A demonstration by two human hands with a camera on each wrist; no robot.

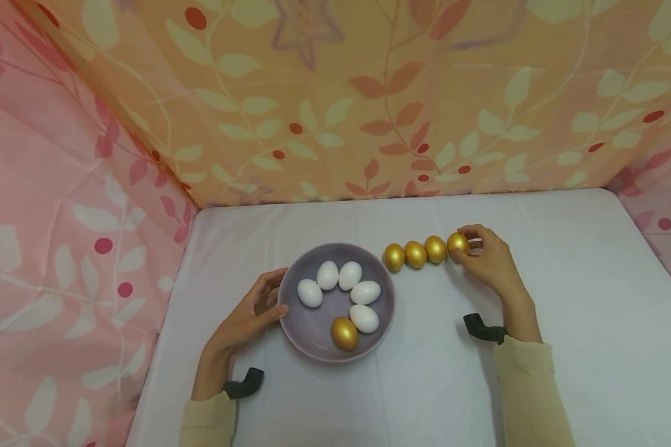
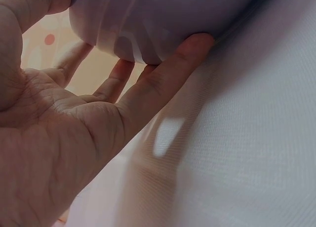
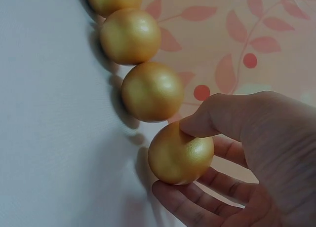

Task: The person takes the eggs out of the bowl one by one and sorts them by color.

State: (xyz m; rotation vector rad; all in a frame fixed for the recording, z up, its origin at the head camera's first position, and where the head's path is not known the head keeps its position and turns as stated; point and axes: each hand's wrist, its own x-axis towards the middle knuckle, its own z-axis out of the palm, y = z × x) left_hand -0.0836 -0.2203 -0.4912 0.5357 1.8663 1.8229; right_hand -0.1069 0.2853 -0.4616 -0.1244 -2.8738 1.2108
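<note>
My right hand [image 1: 489,261] pinches a golden egg [image 3: 180,155] between thumb and fingers, at the right end of a row. To its left, three more golden eggs [image 1: 415,254] stand side by side on the white cloth. A round purple-grey bowl [image 1: 307,332] sits at the middle of the table. Inside it, several white eggs [image 1: 363,293] form an arc, with one golden egg [image 1: 344,334] at the lower end. My left hand [image 1: 251,313] holds the bowl's left side, thumb at the rim and fingers against the outer wall, as the left wrist view shows.
White cloth [image 1: 425,391] covers the table. Patterned fabric walls stand around it: an orange one [image 1: 324,105] at the back, a pink one [image 1: 61,248] on the left and another pink one at the right edge. Each wrist carries a dark camera mount [image 1: 245,383].
</note>
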